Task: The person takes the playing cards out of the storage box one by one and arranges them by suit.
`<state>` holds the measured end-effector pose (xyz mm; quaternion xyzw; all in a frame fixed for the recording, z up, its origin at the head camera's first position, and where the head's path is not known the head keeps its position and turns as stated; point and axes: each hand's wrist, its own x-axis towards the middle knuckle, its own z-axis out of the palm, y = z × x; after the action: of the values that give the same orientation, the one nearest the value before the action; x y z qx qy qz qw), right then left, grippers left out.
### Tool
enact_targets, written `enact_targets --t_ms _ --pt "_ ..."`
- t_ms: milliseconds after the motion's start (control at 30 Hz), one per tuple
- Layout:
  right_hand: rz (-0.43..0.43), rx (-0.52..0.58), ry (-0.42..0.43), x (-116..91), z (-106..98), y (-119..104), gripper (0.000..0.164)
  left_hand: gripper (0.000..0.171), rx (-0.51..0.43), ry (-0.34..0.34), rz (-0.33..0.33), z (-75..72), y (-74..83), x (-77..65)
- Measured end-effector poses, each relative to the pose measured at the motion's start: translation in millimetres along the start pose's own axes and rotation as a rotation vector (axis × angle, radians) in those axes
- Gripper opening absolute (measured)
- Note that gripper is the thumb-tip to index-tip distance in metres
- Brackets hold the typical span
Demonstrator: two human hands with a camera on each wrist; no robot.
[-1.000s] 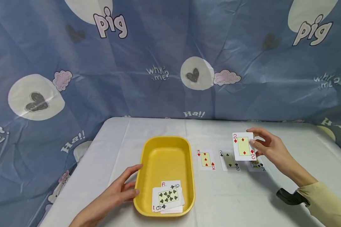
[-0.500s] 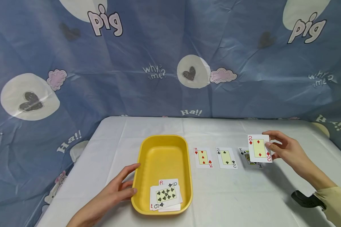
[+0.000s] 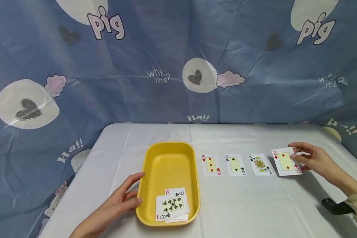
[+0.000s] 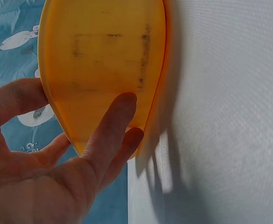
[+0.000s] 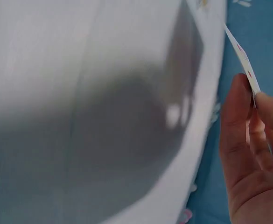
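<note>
Right hand [image 3: 315, 160] pinches two of diamonds [image 3: 285, 162] by one edge — slack grip could skew it onto king of spades [image 3: 259, 164]; left hand [image 3: 123, 199], fingers apart, could nudge yellow tray [image 3: 169, 168].

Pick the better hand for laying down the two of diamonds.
Likely the right hand: it pinches the two of diamonds, beside the king, while the left hand touches the yellow tray.

White counter [image 3: 241, 205], yellow tray [image 3: 168, 172] on it, three of hearts [image 3: 211, 165], two of clubs [image 3: 235, 165] and king of spades [image 3: 260, 164] face-up in a row to the tray's right
</note>
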<state>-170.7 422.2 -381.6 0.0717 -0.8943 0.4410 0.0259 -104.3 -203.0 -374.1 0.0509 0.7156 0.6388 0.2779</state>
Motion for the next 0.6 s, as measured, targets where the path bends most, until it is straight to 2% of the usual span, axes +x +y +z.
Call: enact_targets --t_ms 200,400,600 --pt "0.03 -0.111 -0.046 9 1 12 0.038 0.068 0.001 0.007 -0.005 -0.1 0.2 -0.1" --pt "0.038 -0.313 -0.045 22 8 15 0.037 0.068 0.002 0.005 -0.008 -0.3 0.0 -0.3" --pt "0.028 -0.384 -0.069 27 9 14 0.034 0.067 0.002 0.016 -0.024 0.0 0.1 0.5"
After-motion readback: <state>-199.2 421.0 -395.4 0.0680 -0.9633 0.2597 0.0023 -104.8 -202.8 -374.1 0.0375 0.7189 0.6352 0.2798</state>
